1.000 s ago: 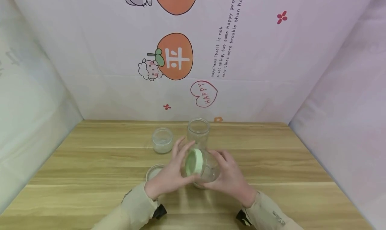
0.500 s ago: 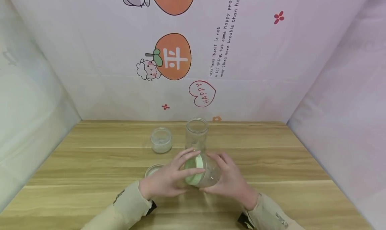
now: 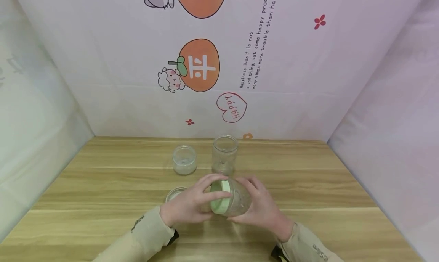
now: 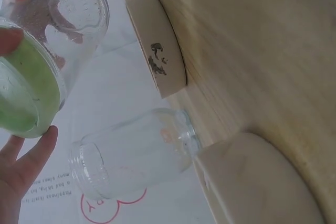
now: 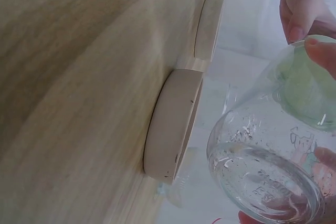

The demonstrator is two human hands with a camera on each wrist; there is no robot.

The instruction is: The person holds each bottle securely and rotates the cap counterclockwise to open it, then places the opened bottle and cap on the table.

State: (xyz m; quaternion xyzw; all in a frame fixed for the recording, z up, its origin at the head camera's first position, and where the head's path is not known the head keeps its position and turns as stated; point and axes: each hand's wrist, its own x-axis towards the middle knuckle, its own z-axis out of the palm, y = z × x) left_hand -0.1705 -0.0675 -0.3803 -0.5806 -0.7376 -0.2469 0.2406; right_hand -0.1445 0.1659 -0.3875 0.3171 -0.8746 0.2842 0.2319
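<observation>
A clear glass jar (image 3: 241,198) lies tilted on its side between both hands, its pale green screw lid (image 3: 220,204) pointing left. My left hand (image 3: 193,201) grips that lid, fingers over the top and thumb below. Wrapped around the jar's body is my right hand (image 3: 262,211), its fingers on the far side. Small dark specks dot the glass in the right wrist view. Close beneath, on the wooden table, sit two beige round lids; one beige lid (image 5: 173,124) shows large in the right wrist view, and the other lid (image 4: 257,182) lies nearer the left wrist camera.
A tall lidless glass jar (image 3: 224,154) stands just beyond the hands. To its left is a short, wide glass jar (image 3: 184,160). A printed white cloth (image 3: 281,113) rises behind the table (image 3: 302,170), with more cloth at both sides.
My left hand has shifted its hold on the green lid, moving lower and left, with fingers now across its top. The jar has come slightly lower while my right hand keeps holding it.
</observation>
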